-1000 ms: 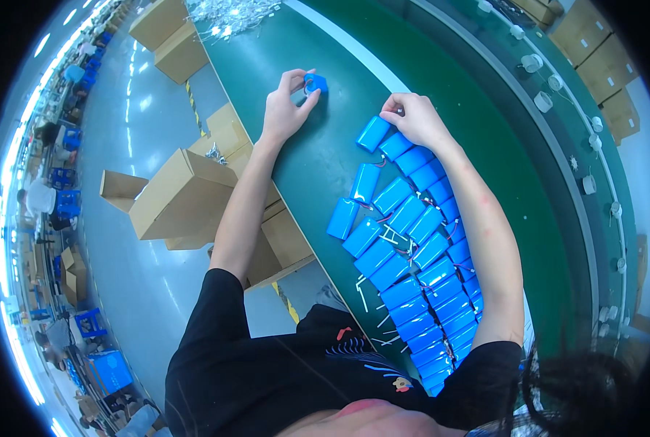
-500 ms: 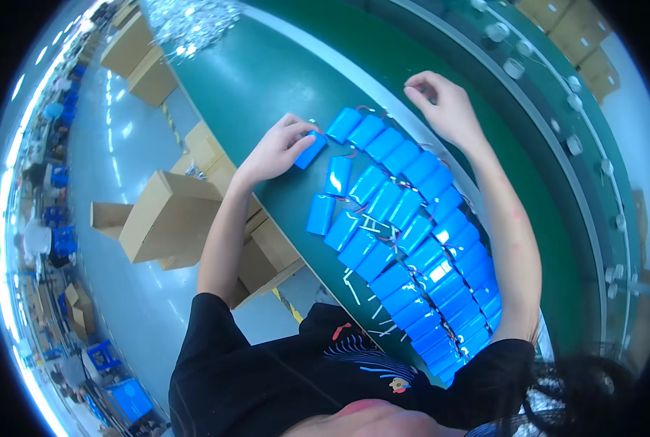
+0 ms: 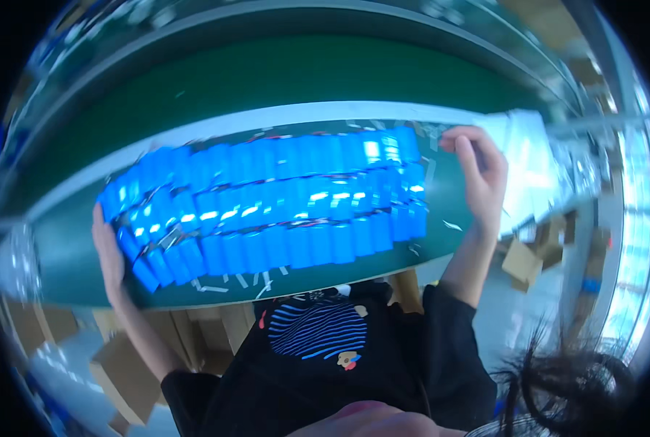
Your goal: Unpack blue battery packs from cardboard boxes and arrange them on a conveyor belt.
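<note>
Blue-wrapped battery packs (image 3: 263,197) with thin wires lie in three long rows on the green tabletop (image 3: 441,251). At the left end, my left hand (image 3: 108,251) rests along the outermost packs, its fingers stretched out; blur hides whether it presses on them. Several packs by that hand stand slightly fanned and tilted. My right hand (image 3: 483,171) hovers past the right end of the rows, apart from them. Its fingers are loosely bent, the thumb stands off a little, and nothing shows between them.
White strips (image 3: 241,280) lie scattered along the near table edge. A pale rail (image 3: 288,113) runs behind the packs, with a dark green belt (image 3: 303,69) beyond. White sheeting (image 3: 532,167) sits at the right end. Cardboard boxes (image 3: 128,371) stand below on the left.
My view has swung round so the rows now run across it. The left hand, earlier gripping one blue pack, now lies flat by the rows' left end; the right hand is past the other end.
</note>
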Demonstrator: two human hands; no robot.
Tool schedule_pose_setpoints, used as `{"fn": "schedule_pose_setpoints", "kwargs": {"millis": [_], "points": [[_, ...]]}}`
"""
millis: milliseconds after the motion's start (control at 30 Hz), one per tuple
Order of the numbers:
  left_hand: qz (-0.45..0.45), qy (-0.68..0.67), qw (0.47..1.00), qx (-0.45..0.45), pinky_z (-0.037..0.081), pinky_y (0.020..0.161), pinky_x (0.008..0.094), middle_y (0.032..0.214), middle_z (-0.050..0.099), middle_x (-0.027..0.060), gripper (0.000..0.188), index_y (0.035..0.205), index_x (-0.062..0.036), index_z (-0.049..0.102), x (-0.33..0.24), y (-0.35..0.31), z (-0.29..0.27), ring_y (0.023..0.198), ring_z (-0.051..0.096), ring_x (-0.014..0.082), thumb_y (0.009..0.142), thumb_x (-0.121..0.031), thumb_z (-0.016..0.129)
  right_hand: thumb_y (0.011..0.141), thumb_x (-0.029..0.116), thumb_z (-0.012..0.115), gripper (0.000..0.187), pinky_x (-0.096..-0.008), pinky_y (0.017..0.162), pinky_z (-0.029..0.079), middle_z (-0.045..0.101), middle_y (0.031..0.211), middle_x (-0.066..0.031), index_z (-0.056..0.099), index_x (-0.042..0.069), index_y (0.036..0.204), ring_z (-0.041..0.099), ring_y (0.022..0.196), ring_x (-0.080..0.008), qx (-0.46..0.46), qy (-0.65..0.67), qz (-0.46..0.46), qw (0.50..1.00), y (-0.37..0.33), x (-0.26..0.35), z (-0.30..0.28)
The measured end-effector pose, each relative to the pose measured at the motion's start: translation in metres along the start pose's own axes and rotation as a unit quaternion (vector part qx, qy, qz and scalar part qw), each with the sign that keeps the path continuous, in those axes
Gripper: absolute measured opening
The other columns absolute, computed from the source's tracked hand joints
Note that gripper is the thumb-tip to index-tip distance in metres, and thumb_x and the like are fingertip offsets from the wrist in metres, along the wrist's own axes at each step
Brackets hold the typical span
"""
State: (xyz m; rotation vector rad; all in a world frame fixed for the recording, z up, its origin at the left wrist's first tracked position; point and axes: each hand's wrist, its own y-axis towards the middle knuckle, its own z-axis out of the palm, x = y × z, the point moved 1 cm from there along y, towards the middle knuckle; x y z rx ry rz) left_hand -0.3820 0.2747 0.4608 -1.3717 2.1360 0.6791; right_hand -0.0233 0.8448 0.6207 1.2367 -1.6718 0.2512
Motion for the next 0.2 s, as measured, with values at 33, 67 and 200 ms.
{"fn": "schedule_pose_setpoints", "kwargs": {"millis": [33,67,200], "points": [[0.000,-0.016,1.000,0.007,0.021,0.132,0.0501,0.172,0.035,0.0186,0.067,0.169,-0.0062,0.034,0.002,0.003,0.000,0.157,0.035,0.0387,0.118,-0.049,0.033,0.106,0.013,0.063,0.018,-0.0286,0.088,0.054,0.076,0.102,-0.0098,0.075,0.000,0.112,0.069,0.094,-0.0182,-0.077,-0.060,0.076,0.992,-0.031,-0.016,-0.021],[-0.002,-0.031,0.999,0.014,0.020,0.132,0.0517,0.174,0.033,0.0181,0.067,0.169,-0.0065,0.033,0.003,0.006,0.002,0.157,0.033,0.0399,0.117,-0.049,0.034,0.106,0.013,0.063,0.018,-0.0292,0.088,0.054,0.076,0.103,-0.0098,0.075,0.002,0.112,0.070,0.095,-0.0188,-0.152,-0.116,0.152,0.970,-0.063,-0.031,-0.040],[0.149,0.228,0.952,-0.142,0.016,0.133,0.0540,0.178,0.024,0.0157,0.070,0.169,-0.0077,0.033,0.067,0.053,0.014,0.159,0.027,0.0466,0.117,-0.054,0.032,0.106,0.018,0.066,0.018,-0.0296,0.089,0.054,0.077,0.108,-0.0116,0.079,0.010,0.116,0.071,0.095,-0.0238,-0.398,-0.252,0.306,0.827,-0.170,-0.102,-0.113]]}}
